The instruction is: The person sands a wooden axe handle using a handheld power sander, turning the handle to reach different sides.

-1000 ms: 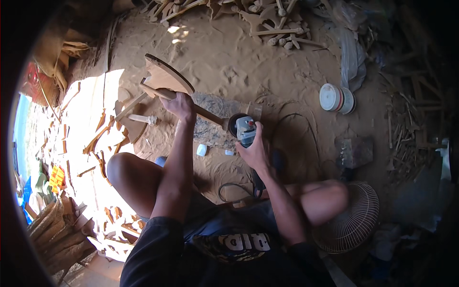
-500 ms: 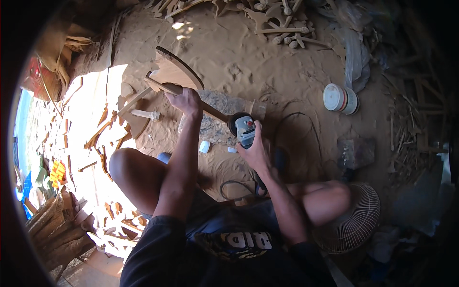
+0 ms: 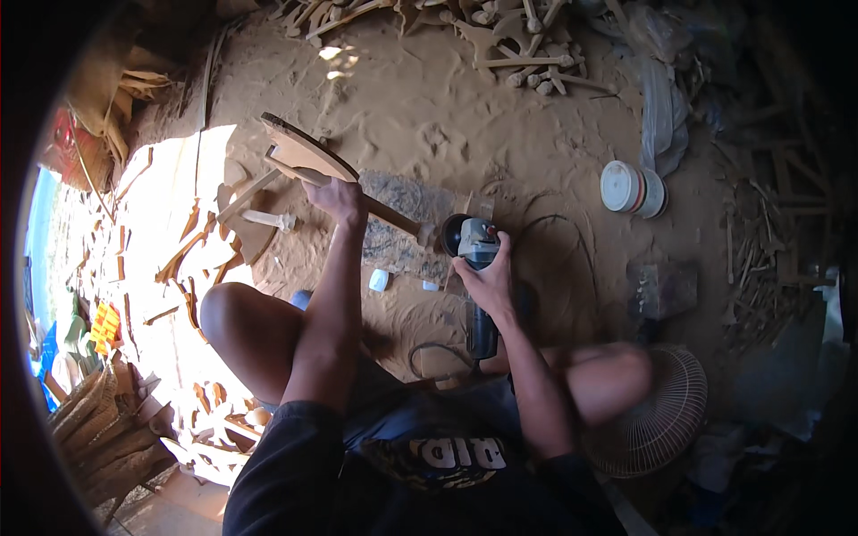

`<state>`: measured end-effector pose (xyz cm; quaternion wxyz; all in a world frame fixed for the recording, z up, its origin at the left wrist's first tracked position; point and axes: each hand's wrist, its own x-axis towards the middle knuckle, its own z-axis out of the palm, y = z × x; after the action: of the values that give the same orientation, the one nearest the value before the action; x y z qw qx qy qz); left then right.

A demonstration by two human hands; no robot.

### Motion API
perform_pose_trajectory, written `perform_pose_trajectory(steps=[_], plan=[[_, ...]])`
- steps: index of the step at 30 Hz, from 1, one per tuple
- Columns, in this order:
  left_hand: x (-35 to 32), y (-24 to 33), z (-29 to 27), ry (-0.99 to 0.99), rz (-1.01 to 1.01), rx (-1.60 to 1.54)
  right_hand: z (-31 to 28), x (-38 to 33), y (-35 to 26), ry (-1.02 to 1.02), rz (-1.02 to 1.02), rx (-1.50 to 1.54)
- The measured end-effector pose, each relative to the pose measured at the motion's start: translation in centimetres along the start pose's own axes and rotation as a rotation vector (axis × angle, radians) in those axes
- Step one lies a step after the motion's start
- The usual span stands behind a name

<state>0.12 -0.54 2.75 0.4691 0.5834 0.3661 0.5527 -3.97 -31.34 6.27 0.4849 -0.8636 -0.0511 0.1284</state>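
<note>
My left hand [image 3: 338, 198] is closed round the shaft of an axe-shaped wooden piece [image 3: 308, 150], just below its broad curved head. The shaft slants down to the right and finishes in a knobbed end. In my right hand [image 3: 488, 284] is an angle grinder [image 3: 483, 332], gripped near its grey head with the black body pointing toward me. Its dark round disc faces the knobbed end, with a narrow gap seeming to lie between them. Beneath the shaft lies a flat grey, worn slab [image 3: 407, 252] on the sandy ground.
Carved wooden pieces [image 3: 527, 62] are heaped at the far side, with more in sunlight on the left. A white tub [image 3: 633, 188] lies on its side at right. A fan's wire guard [image 3: 657, 420] is beside my right knee. A dark cable [image 3: 581, 234] curves over the sand.
The wooden piece has shifted left and its head has tilted, now looking narrower. The grinder has turned more upright and moved slightly right, off the shaft's end.
</note>
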Motion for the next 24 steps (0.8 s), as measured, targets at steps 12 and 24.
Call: perform_pose_trajectory(steps=[12, 24], plan=[[-1.1, 1.0, 0.2, -0.138, -0.146, -0.178, 0.6, -0.1, -0.3, -0.078, 0.006, -0.054], [-0.2, -2.0, -0.2, -0.092, -0.14, -0.18, -1.0, 0.2, -1.3, -0.135, 0.049, -0.049]])
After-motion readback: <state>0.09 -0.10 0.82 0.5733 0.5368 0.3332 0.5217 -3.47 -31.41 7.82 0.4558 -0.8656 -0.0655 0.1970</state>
